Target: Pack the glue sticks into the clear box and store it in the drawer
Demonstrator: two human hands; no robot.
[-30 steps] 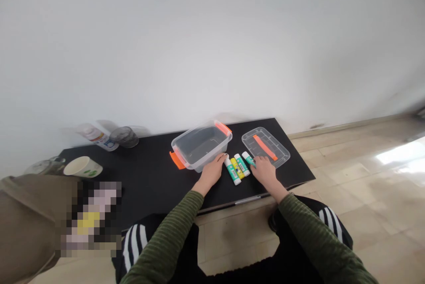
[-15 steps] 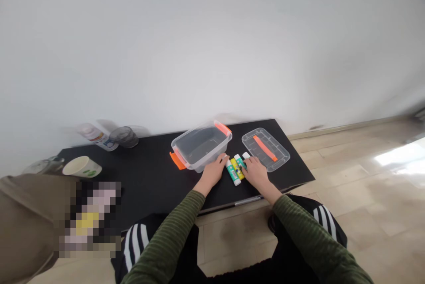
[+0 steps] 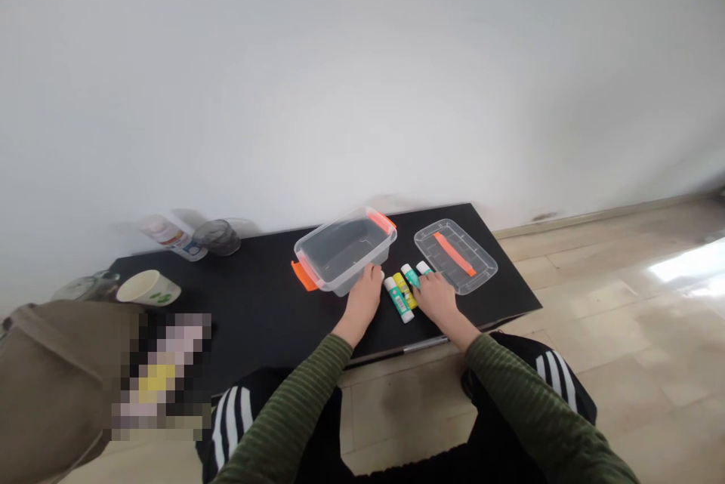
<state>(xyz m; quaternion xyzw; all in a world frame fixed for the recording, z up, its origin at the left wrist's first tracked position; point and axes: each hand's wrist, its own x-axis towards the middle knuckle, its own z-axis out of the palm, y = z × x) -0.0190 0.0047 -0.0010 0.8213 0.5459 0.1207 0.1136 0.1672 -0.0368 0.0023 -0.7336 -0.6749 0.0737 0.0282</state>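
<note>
My left hand (image 3: 364, 303) is closed beside the front right corner of a clear plastic box (image 3: 340, 276) with orange latches. A white end like a glue stick's cap pokes out at its fingertips; the rest is hidden by the hand. To its right, several glue sticks lie side by side on the black table: a green and white glue stick (image 3: 399, 301), a yellow one (image 3: 401, 285) and another green one (image 3: 408, 274). Over the right end of this row, my right hand (image 3: 437, 298) has its fingers curled on a white-capped glue stick (image 3: 423, 267).
A clear lid (image 3: 481, 261) with an orange handle lies right of the glue sticks on the black table (image 3: 254, 318). Leftward stand a paper cup (image 3: 141, 288), a dark glass (image 3: 218, 237) and a white bottle (image 3: 184, 244). A person's brown sleeve (image 3: 62, 371) is at far left.
My left hand has drawn slightly left, away from the row of glue sticks, leaving a gap. My right hand stays on the right end of the row. The view has shifted a little.
</note>
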